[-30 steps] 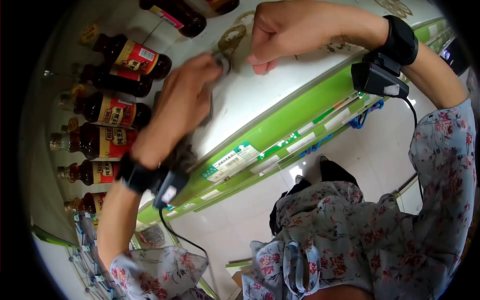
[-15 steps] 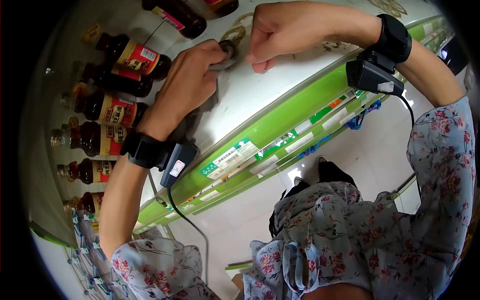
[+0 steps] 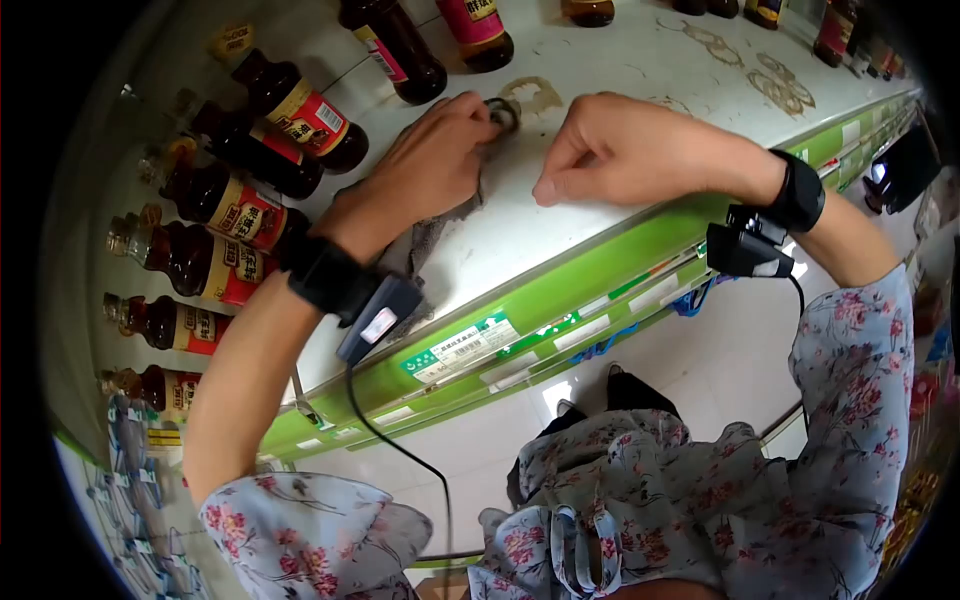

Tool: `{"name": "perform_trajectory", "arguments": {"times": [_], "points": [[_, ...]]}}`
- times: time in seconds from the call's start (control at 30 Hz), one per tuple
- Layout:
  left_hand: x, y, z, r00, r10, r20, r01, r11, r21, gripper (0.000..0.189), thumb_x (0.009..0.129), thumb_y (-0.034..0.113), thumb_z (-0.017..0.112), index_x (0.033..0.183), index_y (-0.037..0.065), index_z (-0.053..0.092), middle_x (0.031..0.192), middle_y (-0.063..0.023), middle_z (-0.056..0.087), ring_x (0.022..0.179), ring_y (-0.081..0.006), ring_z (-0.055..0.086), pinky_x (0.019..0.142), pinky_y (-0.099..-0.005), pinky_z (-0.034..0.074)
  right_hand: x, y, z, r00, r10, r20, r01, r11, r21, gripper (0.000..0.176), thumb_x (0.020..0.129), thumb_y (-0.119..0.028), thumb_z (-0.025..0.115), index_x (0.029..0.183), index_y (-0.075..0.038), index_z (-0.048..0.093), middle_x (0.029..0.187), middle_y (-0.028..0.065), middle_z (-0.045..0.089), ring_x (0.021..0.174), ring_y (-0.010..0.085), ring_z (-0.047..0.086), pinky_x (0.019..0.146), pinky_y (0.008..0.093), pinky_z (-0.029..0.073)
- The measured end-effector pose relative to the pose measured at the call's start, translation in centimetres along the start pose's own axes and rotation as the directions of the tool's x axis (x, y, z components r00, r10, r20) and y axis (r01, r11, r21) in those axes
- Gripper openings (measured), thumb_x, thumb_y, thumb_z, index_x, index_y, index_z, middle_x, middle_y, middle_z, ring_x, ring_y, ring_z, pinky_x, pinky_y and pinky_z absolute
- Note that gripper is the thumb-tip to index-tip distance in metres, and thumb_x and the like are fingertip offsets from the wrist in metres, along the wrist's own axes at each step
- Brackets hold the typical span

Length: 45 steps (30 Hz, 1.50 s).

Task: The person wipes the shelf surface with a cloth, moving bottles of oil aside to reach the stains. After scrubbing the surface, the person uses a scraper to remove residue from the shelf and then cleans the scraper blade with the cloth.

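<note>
My left hand (image 3: 440, 150) presses down on the white shelf (image 3: 545, 235), its fingers closed on a grey cloth (image 3: 425, 245). The cloth trails out under my wrist, and a bunched end shows past my fingertips. Close by on the right, my right hand (image 3: 620, 150) is loosely curled at the shelf's front edge, with nothing seen in it. A brown ring stain (image 3: 530, 95) marks the surface just beyond the cloth. Beside my left forearm stand dark sauce bottles with red and yellow labels, one of them a labelled bottle (image 3: 305, 115); another dark bottle (image 3: 395, 50) is just behind my left hand.
Along the shelf front runs a green price rail (image 3: 560, 275) with a price tag (image 3: 460, 345). More bottles, among them a pink-labelled bottle (image 3: 477, 30), stand at the back. Further brown stains (image 3: 780, 85) lie to the right. Below is the tiled floor (image 3: 450, 490).
The view has shifted, showing more of the shelf's right side. My left hand has slid with the cloth toward the ring stain. My right hand stays curled, now slightly lower in view.
</note>
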State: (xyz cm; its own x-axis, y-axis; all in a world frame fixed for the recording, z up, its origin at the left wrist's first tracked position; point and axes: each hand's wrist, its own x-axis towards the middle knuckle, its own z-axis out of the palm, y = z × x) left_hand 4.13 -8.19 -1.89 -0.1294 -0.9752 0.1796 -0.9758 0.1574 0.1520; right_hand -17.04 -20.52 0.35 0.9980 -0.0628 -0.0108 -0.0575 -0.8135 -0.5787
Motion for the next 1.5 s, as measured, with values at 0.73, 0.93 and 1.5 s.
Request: {"name": "perform_trajectory", "arguments": {"times": [0.73, 0.93, 1.5], "points": [[-5.0, 3.0, -3.1, 0.955, -0.015, 0.296, -0.018, 0.994, 0.111, 0.055, 0.082, -0.004, 0.053, 0.137, -0.002, 0.055, 0.146, -0.0232, 0.052, 0.132, -0.0373, 0.053, 0.11, -0.0437, 0.046, -1.8, 1.6, 0.2, 0.996, -0.075, 0.042, 0.072, 0.994, 0.078, 0.033, 0.099, -0.028, 0.063, 0.108, 0.002, 0.074, 0.114, 0.0135, 0.075, 0.093, 0.0263, 0.074, 0.08, 0.0352, 0.057], [2.2, -0.7, -0.4, 0.949, -0.125, 0.291, 0.076, 0.982, 0.175, 0.053, 0.079, -0.001, 0.056, 0.132, -0.005, 0.051, 0.135, -0.0226, 0.056, 0.125, -0.04, 0.056, 0.101, -0.0453, 0.049, -1.3, 0.1, -0.7, 0.991, -0.027, 0.129, 0.037, 0.996, -0.08, 0.032, 0.099, -0.027, 0.063, 0.106, 0.002, 0.075, 0.113, 0.0141, 0.075, 0.094, 0.0282, 0.074, 0.079, 0.0361, 0.057], [7.1, -2.6, 1.0, 0.98, 0.012, 0.198, -0.036, 0.992, 0.119, 0.046, 0.083, -0.003, 0.05, 0.128, -0.003, 0.055, 0.131, -0.0206, 0.06, 0.122, -0.0388, 0.059, 0.099, -0.0464, 0.051, -1.3, 1.7, -0.3, 0.992, -0.12, 0.041, 0.119, 0.993, 0.02, 0.03, 0.099, -0.028, 0.064, 0.101, -0.001, 0.076, 0.11, 0.0114, 0.076, 0.08, 0.0281, 0.072, 0.068, 0.0354, 0.053]]}}
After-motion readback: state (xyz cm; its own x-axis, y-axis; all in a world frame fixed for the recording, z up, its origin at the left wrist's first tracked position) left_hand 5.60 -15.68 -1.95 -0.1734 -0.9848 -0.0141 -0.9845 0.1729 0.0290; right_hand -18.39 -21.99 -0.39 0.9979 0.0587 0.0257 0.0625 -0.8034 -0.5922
